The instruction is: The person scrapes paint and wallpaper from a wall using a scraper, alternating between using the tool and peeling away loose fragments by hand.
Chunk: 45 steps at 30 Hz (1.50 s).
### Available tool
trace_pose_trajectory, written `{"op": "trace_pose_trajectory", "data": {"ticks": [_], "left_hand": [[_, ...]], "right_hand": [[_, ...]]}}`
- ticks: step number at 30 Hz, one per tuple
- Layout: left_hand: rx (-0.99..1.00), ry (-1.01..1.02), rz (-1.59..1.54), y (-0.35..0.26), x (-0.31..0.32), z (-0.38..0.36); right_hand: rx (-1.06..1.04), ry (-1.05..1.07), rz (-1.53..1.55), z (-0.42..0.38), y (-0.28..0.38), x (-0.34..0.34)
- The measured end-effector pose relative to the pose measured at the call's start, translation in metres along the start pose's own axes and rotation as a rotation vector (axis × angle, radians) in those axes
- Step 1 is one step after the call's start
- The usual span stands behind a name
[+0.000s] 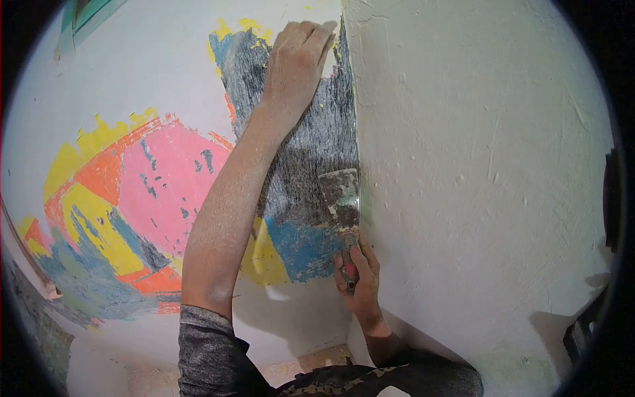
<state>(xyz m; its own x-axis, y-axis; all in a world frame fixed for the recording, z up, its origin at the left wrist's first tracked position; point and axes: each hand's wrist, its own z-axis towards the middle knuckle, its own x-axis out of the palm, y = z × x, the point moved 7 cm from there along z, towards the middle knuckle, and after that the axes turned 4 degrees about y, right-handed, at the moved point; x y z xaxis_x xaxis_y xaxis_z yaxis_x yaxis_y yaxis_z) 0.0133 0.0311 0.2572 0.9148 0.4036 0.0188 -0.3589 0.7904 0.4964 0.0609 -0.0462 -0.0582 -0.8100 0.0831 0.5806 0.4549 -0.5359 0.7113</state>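
Plaster is covering the white wall [476, 132] on the right of the head view, and it is meeting the painted wall [152, 192] at an inside corner edge [350, 99] running from the top of the frame down toward the floor. The right hand [357, 274] is closing its grip around the red handle of a putty knife [342, 198], fingers wrapped together on it, thumb lying along the handle. The knife is pointing upward, its wide smeared blade lying flat against the dark scraped patch [311, 145], with the blade's right edge sitting just beside the corner line. The left hand [296, 63] is pressing on the painted wall high above, fingers curled together and holding nothing, knuckles near the corner at the top edge of the scraped patch. The left forearm is crossing the patch diagonally, so the open stretch of wall is lying between that arm and the corner, above the blade. Pink, orange, yellow and blue paint is showing to the left with jagged borders against white. A blue area [301, 248] is sitting just left of the handle. Below, a strip of floor [317, 360] is showing between the grey sleeve [205, 351] and the right wrist
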Motion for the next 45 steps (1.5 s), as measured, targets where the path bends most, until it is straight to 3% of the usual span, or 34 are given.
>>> {"op": "trace_pose_trajectory", "data": {"ticks": [5, 9, 10, 12, 17, 18, 20, 21, 23, 24, 26, 28, 30, 31, 33, 37, 39, 45], "left_hand": [[-0.095, 0.212, -0.193, -0.028, -0.013, -0.045], [-0.171, 0.279, -0.146, -0.067, -0.03, -0.088], [-0.263, 0.296, -0.204, -0.073, -0.036, -0.1], [-0.362, 0.318, -0.262, -0.085, -0.044, -0.121], [-0.786, 0.284, -0.424, -0.087, -0.051, -0.146], [-0.788, 0.287, -0.422, -0.091, -0.047, -0.148], [-1.227, 0.165, -0.907, -0.085, -0.025, -0.174], [-1.223, 0.165, -0.905, -0.081, -0.025, -0.168], [-1.541, 0.5, -1.271, -0.086, 0.002, -0.168], [-1.543, 0.498, -1.27, -0.078, 0.007, -0.158], [-1.547, 0.354, -1.656, -0.076, 0.025, -0.134], [-1.554, 0.272, -1.624, -0.073, 0.03, -0.127], [-1.552, 0.194, -1.593, -0.071, 0.03, -0.129], [-1.558, 0.237, -1.574, -0.077, 0.029, -0.141], [-1.62, 0.29, -1.527, -0.079, 0.03, -0.148], [-1.441, 0.113, -1.637, -0.054, 0.039, -0.108], [-1.506, 0.083, -1.651, -0.059, 0.039, -0.105], [-1.623, 0.085, -1.602, -0.056, 0.043, -0.11]], "right_hand": [[0.017, 0.021, -0.007, 0.001, -0.001, 0.0], [0.048, -0.004, -0.038, 0.001, 0.005, 0.003], [0.053, -0.005, -0.041, 0.002, 0.008, 0.004], [0.024, 0.042, 0.153, 0.003, 0.013, 0.009], [-0.032, 0.15, 0.238, 0.014, 0.025, 0.02], [-0.053, 0.17, 0.222, 0.019, 0.03, 0.025], [-0.079, 0.175, 0.222, 0.031, 0.037, 0.035], [-0.107, 0.179, 0.219, 0.039, 0.042, 0.039], [-0.114, 0.164, 0.205, 0.057, 0.049, 0.043], [-0.117, 0.145, 0.19, 0.064, 0.052, 0.044], [-0.134, 0.219, 0.23, 0.077, 0.061, 0.054], [-0.155, 0.297, 0.269, 0.076, 0.066, 0.066], [-0.165, 0.057, 0.233, 0.063, 0.059, 0.058], [-0.169, 0.064, 0.235, 0.061, 0.054, 0.051], [-0.152, 0.384, 0.362, 0.061, 0.048, 0.058], [-0.128, 0.15, 0.254, 0.084, 0.062, 0.051], [-0.001, 0.368, 0.5, 0.081, 0.078, 0.073], [0.107, 0.357, 0.646, 0.081, 0.071, 0.073]]}}
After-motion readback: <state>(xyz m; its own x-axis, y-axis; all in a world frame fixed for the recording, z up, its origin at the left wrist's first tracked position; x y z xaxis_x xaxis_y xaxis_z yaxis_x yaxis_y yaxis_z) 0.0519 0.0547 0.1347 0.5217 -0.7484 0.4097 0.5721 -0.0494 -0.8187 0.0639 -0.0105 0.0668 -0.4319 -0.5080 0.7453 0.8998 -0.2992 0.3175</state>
